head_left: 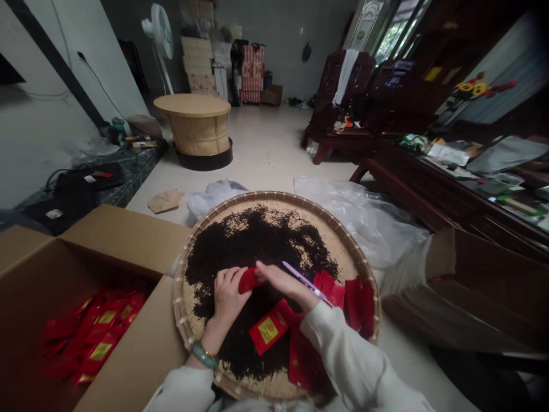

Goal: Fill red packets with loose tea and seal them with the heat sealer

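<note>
Over a round woven bamboo tray (pixel 369 274) covered with dark loose tea leaves (pixel 257 240), both my hands meet on a small red packet (pixel 249 280). My left hand (pixel 227 297) pinches its left end, fingers curled round it. My right hand (pixel 285 283) grips the other end and also carries purple-handled scissors (pixel 305 281) that point right. More red packets lie on the tray near my right sleeve, one with a yellow label (pixel 268 331), others piled at the tray's right edge (pixel 355 300).
An open cardboard box (pixel 141 337) at my left holds several red packets (pixel 90 337). Clear plastic bags (pixel 364 212) lie behind the tray. Dark wooden furniture (pixel 450 194) lines the right side. A round bamboo basket (pixel 199 129) and a fan (pixel 160 34) stand further back.
</note>
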The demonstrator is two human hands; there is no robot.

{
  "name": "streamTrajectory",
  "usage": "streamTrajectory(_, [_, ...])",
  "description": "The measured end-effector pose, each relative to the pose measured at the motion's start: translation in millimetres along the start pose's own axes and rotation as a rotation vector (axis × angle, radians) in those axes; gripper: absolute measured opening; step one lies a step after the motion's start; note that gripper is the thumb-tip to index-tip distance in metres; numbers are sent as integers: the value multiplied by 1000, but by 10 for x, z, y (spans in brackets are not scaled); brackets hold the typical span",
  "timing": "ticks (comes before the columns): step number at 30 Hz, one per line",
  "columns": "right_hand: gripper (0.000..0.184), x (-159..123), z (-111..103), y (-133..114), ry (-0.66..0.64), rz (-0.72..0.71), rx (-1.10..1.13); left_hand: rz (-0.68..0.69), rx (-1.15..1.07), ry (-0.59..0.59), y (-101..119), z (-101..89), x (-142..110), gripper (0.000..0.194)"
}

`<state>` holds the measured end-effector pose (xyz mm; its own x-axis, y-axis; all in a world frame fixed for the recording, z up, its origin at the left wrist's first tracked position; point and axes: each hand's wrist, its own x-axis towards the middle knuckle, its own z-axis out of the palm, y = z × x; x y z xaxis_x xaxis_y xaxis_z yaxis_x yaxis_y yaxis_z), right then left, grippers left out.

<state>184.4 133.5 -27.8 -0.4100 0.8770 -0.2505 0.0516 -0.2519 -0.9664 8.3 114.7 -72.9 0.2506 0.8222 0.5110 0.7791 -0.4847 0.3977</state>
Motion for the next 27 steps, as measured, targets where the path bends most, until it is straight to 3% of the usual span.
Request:
streamTrajectory(3, [77,137,-192,-5,238,-95,-17,-67,-61,123,-98,1,35,40])
streamTrajectory(5, [71,289,-286,9,453,-141,-261,-109,-86,210,-149,-14,67,35])
streamTrajectory(6, [70,381,-306,17,486,-142,-428,-127,-95,250,-166,-25,81,35])
streamTrajectory(10, [109,836,-171,12,258,11,-1004,-205,-118,387,-199,-62,102,37])
streamTrajectory(12, [113,1065,-8,-17,129,84,-1151,-253,-132,445,-211,-70,94,40])
streamTrajectory(15, [96,1285,266,-39,-9,75,-1295,-294,-125,526,-236,-75,76,44])
streamTrajectory(19, [58,1244,533,71,-135,-249,-1530,-307,-87,608,-263,-93,70,46])
streamTrajectory(21, [59,1139,580,158,-187,-419,-1592,-307,-82,621,-266,-107,75,46])
streamTrajectory(24, [53,995,545,226,-163,-559,-1595,-303,-91,627,-259,-119,87,46])
streamTrajectory(27, [41,917,452,177,-6,-500,-1572,-277,-84,623,-251,-113,94,47])
